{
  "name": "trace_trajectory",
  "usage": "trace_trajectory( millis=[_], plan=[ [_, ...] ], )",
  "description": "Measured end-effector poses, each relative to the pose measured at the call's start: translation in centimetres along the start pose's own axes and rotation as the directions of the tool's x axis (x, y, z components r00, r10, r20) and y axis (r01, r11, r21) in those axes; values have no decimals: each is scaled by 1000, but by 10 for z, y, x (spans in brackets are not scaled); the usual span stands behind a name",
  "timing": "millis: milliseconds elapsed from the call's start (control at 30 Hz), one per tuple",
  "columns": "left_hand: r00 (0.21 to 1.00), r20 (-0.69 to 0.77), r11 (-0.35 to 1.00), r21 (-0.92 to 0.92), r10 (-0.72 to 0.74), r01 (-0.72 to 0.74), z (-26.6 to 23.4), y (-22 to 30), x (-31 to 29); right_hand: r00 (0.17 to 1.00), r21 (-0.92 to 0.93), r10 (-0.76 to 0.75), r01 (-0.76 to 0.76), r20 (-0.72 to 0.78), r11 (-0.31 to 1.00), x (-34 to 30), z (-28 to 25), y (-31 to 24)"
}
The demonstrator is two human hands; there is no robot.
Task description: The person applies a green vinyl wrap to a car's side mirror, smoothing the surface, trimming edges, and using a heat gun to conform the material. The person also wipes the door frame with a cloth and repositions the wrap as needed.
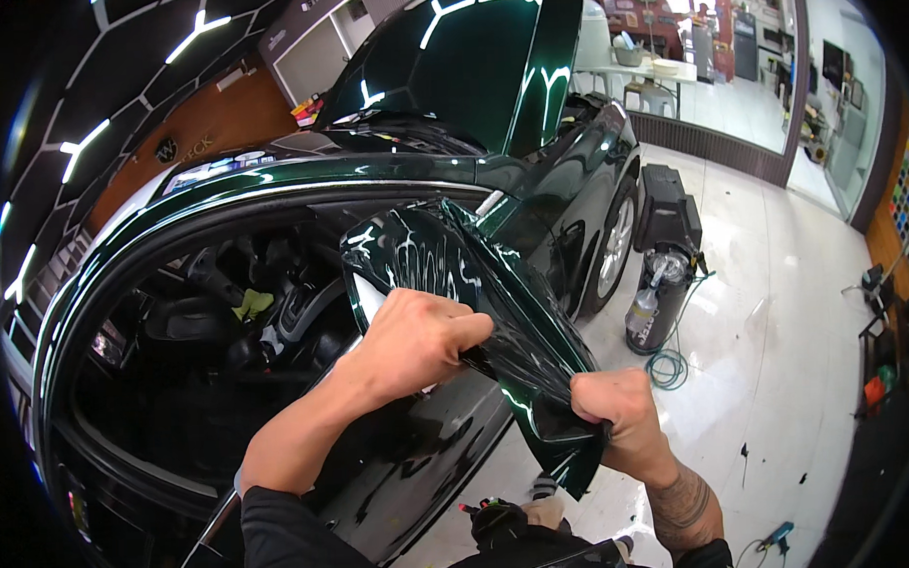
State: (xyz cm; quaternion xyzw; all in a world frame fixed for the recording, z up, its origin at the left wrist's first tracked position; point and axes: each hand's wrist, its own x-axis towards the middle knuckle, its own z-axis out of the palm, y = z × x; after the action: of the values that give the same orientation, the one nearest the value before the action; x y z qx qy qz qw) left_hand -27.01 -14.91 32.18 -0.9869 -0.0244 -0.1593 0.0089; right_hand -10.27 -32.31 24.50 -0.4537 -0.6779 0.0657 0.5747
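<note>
A sheet of glossy dark green film [521,327] lies over the car's side mirror [398,248] and stretches toward the right, creased and wrinkled. My left hand [421,337] is closed on the film's near edge, right by the mirror, with a pale strip of the mirror's face [369,297] showing beside it. Farther right, my right hand [617,408] is a fist around the film's other end, pulling it taut between the two hands. A loose flap of film hangs below, next to my right hand.
The dark green car [301,174] fills the left, its window open onto the seats and its hood [447,64] raised. On the pale floor [746,324] stand a dark cylindrical tank [654,312] with a coiled green hose [668,370] and a black case [664,205]. A corded teal tool [779,536] lies lower right.
</note>
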Motion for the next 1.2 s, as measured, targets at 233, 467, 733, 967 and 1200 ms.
trace_trajectory(
  millis=[233,467,733,967,1200],
  plan=[
    [1000,-13,997,75,-25,26,-5,9,-14,999,-38,-33,33,2,999,-11,15,1],
    [1000,-23,993,119,0,3,-23,13,-5,992,-43,-105,102,-72,994,-11,19,0],
    [990,0,982,127,-144,143,-19,23,-15,988,-53,-122,118,-90,992,-19,24,7],
    [996,-32,987,133,-88,92,-1,35,-32,999,-34,-53,53,-1,998,-38,27,18],
    [998,54,977,210,-43,30,21,33,-55,1000,-26,-14,14,-3,1000,-66,55,33]
  ],
)
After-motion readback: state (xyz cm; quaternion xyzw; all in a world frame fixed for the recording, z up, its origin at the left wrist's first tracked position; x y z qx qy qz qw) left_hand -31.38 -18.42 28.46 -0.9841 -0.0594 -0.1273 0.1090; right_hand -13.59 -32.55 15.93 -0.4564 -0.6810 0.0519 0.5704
